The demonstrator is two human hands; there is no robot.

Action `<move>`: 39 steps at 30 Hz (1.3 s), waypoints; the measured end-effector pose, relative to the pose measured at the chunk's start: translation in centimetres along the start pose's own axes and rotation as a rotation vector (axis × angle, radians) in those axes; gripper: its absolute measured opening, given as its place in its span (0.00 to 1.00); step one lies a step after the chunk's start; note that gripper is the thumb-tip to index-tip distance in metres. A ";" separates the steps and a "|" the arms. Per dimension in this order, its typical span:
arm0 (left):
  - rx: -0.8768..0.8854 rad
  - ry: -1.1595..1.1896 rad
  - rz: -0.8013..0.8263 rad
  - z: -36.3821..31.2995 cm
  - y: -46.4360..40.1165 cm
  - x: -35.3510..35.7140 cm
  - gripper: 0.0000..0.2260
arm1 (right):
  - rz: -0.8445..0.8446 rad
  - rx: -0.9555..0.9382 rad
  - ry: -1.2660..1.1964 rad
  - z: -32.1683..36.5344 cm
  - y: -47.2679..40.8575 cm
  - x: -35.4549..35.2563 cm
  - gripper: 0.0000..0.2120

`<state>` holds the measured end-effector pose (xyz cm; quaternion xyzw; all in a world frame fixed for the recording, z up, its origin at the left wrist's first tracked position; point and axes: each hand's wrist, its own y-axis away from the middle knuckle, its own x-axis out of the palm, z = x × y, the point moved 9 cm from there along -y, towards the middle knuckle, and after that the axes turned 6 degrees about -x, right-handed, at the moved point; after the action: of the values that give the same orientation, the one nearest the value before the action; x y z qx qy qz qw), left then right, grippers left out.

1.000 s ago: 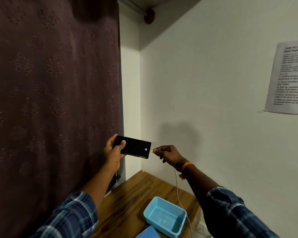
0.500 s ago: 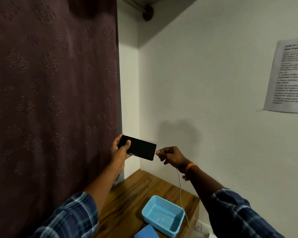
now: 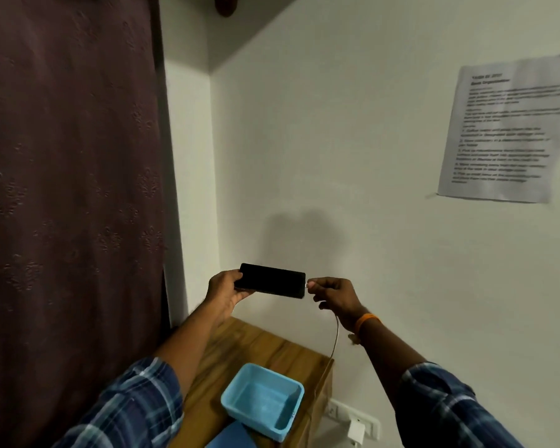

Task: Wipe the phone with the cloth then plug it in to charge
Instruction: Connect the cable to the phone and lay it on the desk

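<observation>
Right hand (image 3: 332, 294) pinching the cable plug (image 3: 307, 285) right at the phone (image 3: 270, 280) end, left hand (image 3: 224, 291) clamped round the other end, phone held level in the air above the worktop (image 3: 256, 345). Looks like the plugging-in step, wiping apparently done. Next probably needs a straight push, then setting it down. Can't tell if the plug's fully seated, fingertips cover it. Cable (image 3: 335, 337) drops toward the wall charger (image 3: 356, 431). Blue basket (image 3: 262, 400) below; no cloth clearly visible.
</observation>
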<state>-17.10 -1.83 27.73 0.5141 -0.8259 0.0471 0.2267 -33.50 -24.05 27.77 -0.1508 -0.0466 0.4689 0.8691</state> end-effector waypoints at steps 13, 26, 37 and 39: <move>-0.053 -0.192 -0.110 13.2 -6.2 6.0 0.10 | -0.027 0.177 0.053 -11.3 0.5 -11.9 0.08; -0.159 -0.686 -0.166 28.1 -17.2 1.6 0.10 | -0.128 0.417 -0.007 -30.2 1.3 -12.6 0.06; -0.176 -0.918 -0.037 33.1 -25.4 1.0 0.13 | -0.198 0.508 0.082 -39.3 -1.3 -11.3 0.05; -0.167 -0.958 -0.018 33.5 -26.2 1.3 0.13 | -0.209 0.511 0.117 -40.3 -1.9 -11.4 0.05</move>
<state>-5.67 -25.57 -5.74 0.4649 -0.8339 -0.2635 -0.1382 -29.37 -43.25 -9.30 0.0519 0.1080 0.3638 0.9237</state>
